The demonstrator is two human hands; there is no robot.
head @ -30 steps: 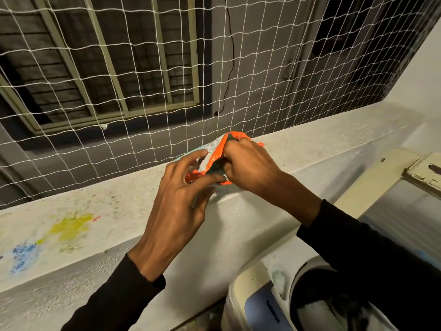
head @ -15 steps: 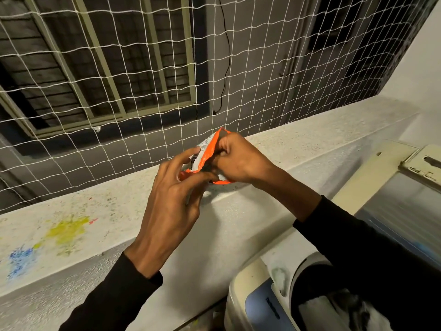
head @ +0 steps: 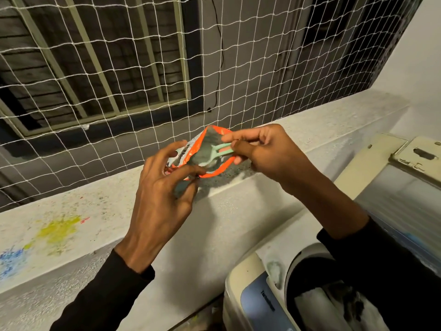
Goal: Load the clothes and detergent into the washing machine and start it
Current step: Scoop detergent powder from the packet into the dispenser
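An orange-edged detergent pouch (head: 207,149) is held over the concrete ledge (head: 95,211), its mouth spread wide. My left hand (head: 162,194) grips the pouch's near lower edge. My right hand (head: 262,149) pinches the handle of a pale green plastic scoop (head: 216,152) whose bowl sits inside the pouch. At the bottom right is the top-loading washing machine (head: 253,297), its tub holding white and dark clothes (head: 334,304). My right sleeve hides part of the tub.
White netting (head: 143,80) rises from the ledge's far side, with a barred window (head: 95,56) behind it. Yellow and blue powder stains (head: 57,230) mark the ledge at the left. The machine's raised lid (head: 405,187) stands at the right.
The pouch's mouth was pinched between both hands before; it now gapes wide, and my right hand has drawn back to the right, holding the green scoop's handle.
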